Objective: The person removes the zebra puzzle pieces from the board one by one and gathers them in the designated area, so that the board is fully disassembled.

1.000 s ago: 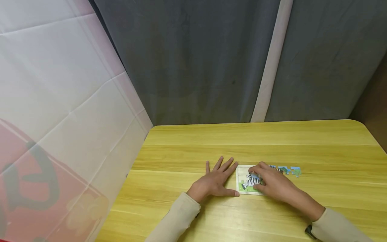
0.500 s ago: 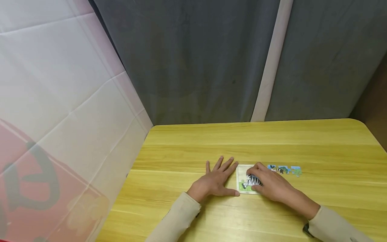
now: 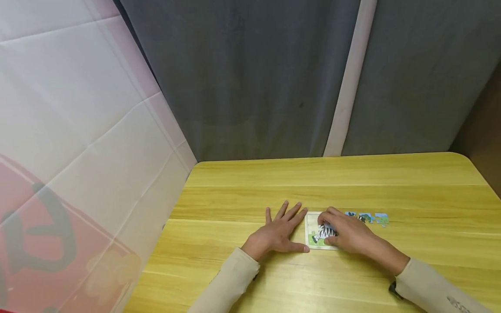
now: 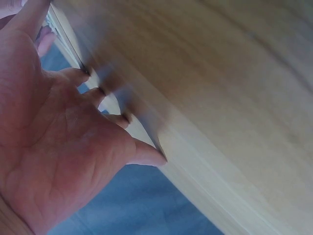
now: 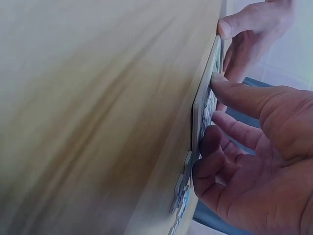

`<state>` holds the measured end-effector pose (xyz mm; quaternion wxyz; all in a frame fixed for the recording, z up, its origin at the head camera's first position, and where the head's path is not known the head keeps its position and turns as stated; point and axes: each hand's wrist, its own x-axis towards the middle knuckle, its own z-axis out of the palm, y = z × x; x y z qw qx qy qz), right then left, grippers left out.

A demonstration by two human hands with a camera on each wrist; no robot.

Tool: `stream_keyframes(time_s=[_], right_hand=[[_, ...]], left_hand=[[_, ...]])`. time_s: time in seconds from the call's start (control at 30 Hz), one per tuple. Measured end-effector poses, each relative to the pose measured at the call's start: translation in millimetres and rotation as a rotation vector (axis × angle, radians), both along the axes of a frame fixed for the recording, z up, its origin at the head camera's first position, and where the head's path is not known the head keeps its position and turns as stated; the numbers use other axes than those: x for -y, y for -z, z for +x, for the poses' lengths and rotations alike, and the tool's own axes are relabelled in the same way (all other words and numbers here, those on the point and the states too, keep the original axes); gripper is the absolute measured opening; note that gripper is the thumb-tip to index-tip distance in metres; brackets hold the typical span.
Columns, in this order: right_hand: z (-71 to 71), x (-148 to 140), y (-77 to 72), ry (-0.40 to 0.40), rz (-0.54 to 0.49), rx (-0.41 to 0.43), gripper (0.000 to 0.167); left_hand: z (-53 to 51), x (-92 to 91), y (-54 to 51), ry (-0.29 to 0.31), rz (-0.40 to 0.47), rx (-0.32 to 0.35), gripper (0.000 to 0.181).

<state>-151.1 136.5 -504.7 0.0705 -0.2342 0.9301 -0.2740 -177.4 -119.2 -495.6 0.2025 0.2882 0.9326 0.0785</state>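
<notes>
A small wooden jigsaw tray [image 3: 312,221] with a pale frame lies on the table. Inside it are joined pieces with a zebra picture [image 3: 324,234]; the upper left part shows bare wood. My left hand [image 3: 275,234] lies palm down with fingers spread, its index finger and thumb against the tray's left edge. Over the tray's right part, my right hand [image 3: 350,230] bends its fingers and thumb around a puzzle piece [image 3: 328,225] with some blue on it. In the right wrist view the thumb [image 5: 239,95] touches the tray's surface; the curled fingers partly hide the piece.
Several loose puzzle pieces [image 3: 365,218] with blue and green print lie in a row right of the tray, behind my right hand. The yellow wood-grain table [image 3: 242,182] ends at a grey curtain [image 3: 254,87]. A white printed cloth [image 3: 90,108] hangs at the left.
My right hand has shifted slightly left over the tray, uncovering more of the loose pieces. The left hand keeps its place at the tray's edge.
</notes>
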Motion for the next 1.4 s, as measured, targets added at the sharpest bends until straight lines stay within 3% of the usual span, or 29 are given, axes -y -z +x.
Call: stream_keyframes(time_s=[0.47,0.9,1.4], right_hand=[[3.6,-0.5,-0.9,-0.008,-0.009,-0.026,0.043],[0.2,-2.5,-2.2,-0.007,-0.041,-0.028,0.031],[-2.1,-2.8,-3.7,-0.017,-0.021,-0.076,0.032]], left_hand=[[0.7,-0.7,0.0,-0.004,0.006,0.002,0.109],[0.7,0.1,-0.2,-0.007,0.000,-0.003,0.110],[0.3,1.2,0.0,-0.001,0.002,-0.001,0.110]])
